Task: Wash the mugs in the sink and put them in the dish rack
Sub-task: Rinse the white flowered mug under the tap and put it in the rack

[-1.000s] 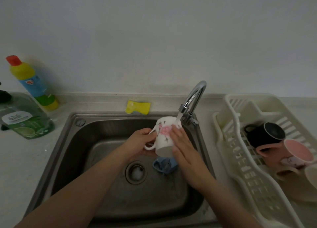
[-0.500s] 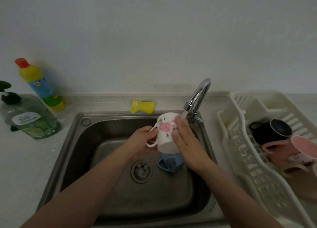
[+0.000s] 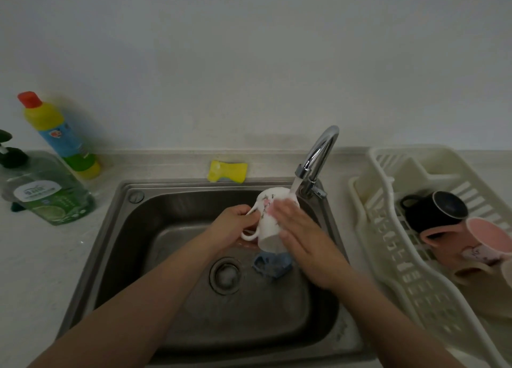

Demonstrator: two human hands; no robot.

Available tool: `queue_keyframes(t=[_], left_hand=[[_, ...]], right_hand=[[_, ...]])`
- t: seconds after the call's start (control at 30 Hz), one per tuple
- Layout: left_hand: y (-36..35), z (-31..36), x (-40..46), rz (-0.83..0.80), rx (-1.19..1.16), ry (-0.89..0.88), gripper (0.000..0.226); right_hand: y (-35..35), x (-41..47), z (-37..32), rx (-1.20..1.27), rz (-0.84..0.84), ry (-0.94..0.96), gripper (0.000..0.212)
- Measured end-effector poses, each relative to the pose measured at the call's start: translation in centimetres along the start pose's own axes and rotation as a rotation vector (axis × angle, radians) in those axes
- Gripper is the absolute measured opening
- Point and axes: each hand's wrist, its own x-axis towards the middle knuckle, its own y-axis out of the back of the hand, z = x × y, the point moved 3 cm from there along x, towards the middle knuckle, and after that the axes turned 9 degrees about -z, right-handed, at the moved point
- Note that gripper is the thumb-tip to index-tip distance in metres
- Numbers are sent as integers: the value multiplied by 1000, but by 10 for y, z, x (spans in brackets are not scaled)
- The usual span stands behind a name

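White floral mug (image 3: 270,223) tilts under the tap (image 3: 318,157) stream, above the sink (image 3: 171,207); our left hand (image 3: 235,226) curls round its handle, our right hand (image 3: 302,240) presses straight, close-set fingers against its side

Two bare forearms, entering from the lower left and lower right of the frame. No sleeves, both uncovered up to the frame edge. Left hand (image 3: 235,226) and right hand (image 3: 302,237) ungloved, wrists and fingers plain, without rings, watch or bracelet.
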Motion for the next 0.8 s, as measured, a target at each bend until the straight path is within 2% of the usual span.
queue_keyframes(t=[0.1,0.23,0.3,0.4,0.5,0.57,0.7,0.8], left_hand=[[-3,2,3,16,28,-3,27],[3,2,5,43,5,-14,18],[0,3,3,48,15,-14,21],[-6,5,2,60,31,-29,15],[-8,11,2,93,57,-53,14],[-8,12,1,112,139,-90,7],[-4,13,-10,24,262,-189,26],[4,20,-19,-48,584,-266,20]], right_hand=[[12,21,1,101,65,-146,56],[-8,-6,-16,10,19,16,57],[-10,-5,-7,196,85,-60,54],[-3,22,6,533,209,-249,67],[2,38,13,669,261,-240,62],[3,41,18,733,211,-256,60],[6,51,25,893,149,-339,52],[9,56,29,1021,93,-400,58]])
